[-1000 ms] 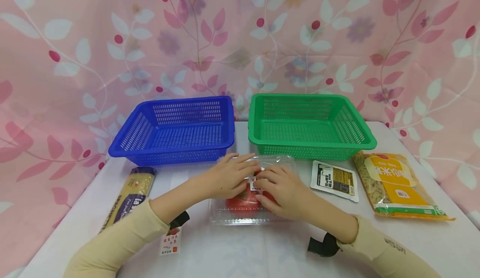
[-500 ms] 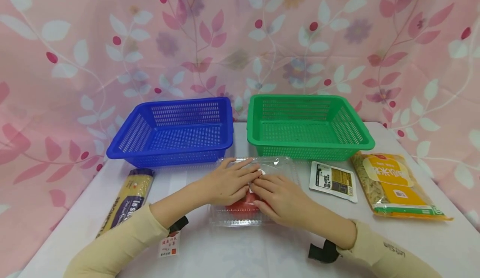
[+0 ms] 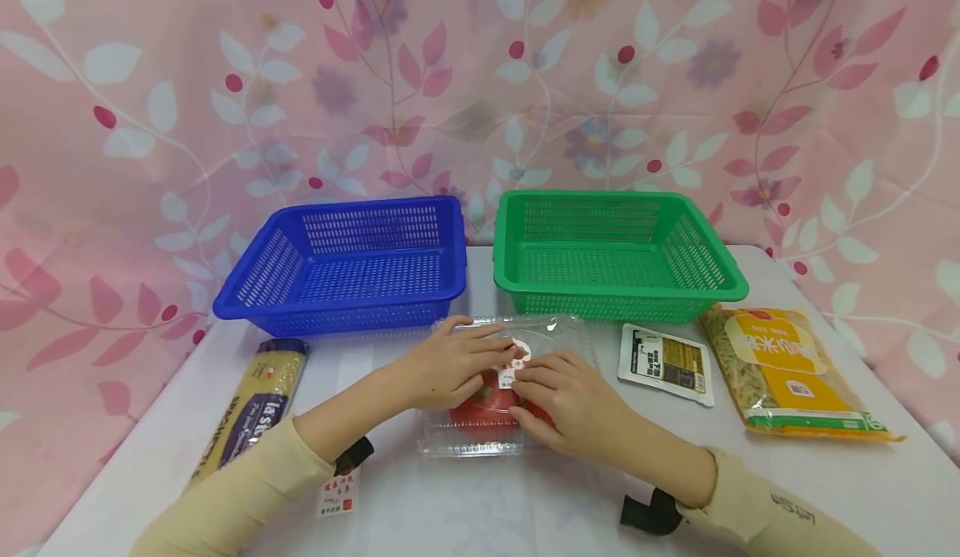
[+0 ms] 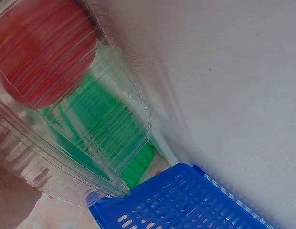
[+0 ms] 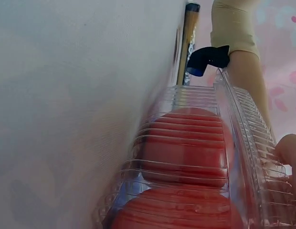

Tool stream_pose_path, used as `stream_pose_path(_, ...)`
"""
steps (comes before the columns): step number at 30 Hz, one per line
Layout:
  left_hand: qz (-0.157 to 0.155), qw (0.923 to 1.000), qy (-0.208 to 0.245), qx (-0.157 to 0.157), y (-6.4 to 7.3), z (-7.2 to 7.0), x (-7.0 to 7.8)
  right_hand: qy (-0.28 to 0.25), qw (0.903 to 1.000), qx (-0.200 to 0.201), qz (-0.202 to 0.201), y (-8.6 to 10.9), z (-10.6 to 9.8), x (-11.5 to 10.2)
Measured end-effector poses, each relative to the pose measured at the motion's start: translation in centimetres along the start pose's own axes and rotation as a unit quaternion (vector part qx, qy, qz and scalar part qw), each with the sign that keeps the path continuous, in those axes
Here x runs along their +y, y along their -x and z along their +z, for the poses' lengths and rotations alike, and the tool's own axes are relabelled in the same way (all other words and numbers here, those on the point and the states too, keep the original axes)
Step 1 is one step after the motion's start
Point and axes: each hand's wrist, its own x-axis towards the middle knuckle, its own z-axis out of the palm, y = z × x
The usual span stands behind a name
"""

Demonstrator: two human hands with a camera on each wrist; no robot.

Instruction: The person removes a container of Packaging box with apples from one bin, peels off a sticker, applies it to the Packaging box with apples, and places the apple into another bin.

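Note:
A clear plastic clamshell box (image 3: 465,442) lies on the white table, with red tomatoes (image 3: 480,413) inside. A white label with red print (image 3: 513,368) is on its lid, between the two hands. My left hand (image 3: 450,367) rests on the left of the lid, its extended fingertips at the label's edge. From the right, my right hand (image 3: 577,398) touches the label with lightly bent fingers, thumb on the lid. Through the ribbed wall, two round tomatoes (image 5: 184,148) appear in the right wrist view, and one tomato (image 4: 47,52) in the left wrist view.
Behind the box stand a blue basket (image 3: 345,311) and a green basket (image 3: 622,298). A spaghetti pack (image 3: 258,398) and a small printed label (image 3: 339,494) lie left. At the right are a white-edged pouch (image 3: 666,363) and a yellow bag (image 3: 795,373).
Half a second ago both hands lay closer together over the label, nearly covering it. They have since drawn slightly apart, and more of the label shows. The box has stayed in place.

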Motion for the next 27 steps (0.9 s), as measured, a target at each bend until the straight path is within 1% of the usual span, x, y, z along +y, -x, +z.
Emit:
stream_pose_path(3,0.005,0.9998,-0.008,0.019,0.19,0.11,0.0,0.005,0.9998,0.016,-0.007,0.05,-0.02,-0.05)
stream_pose_path(6,0.014,0.9989,-0.026,0.035,0.29,0.17,0.05,0.009,0.9995,0.029,-0.009,0.07,-0.07,-0.08)
stream_pose_path(10,0.028,0.9972,-0.031,0.062,0.23,0.15,0.07,0.01,0.9992,0.039,-0.005,0.04,-0.1,-0.03)
stream_pose_path(14,0.06,0.9932,-0.031,0.094,0.24,0.19,-0.09,0.015,0.9991,0.038,0.005,0.12,-0.12,0.03)
stream_pose_path(18,0.1,0.9859,-0.031,0.13,0.42,0.17,-0.18,0.011,0.999,0.042,0.012,0.24,-0.23,0.06)
stream_pose_path(22,0.124,0.98,-0.027,0.154,0.57,0.13,-0.2,0.005,0.9988,0.043,0.022,0.34,-0.42,0.11)
stream_pose_path(24,0.13,0.9783,-0.024,0.159,0.66,0.1,-0.19,0.002,0.9988,0.04,0.029,0.44,-0.56,0.19)
stream_pose_path(25,0.129,0.9783,-0.025,0.16,0.75,0.09,-0.17,-0.001,0.9987,0.039,0.033,0.5,-0.65,0.26)
stream_pose_path(27,0.109,0.981,-0.03,0.158,1.05,-0.03,-0.05,-0.008,0.9984,0.041,0.038,0.68,-0.88,0.5)
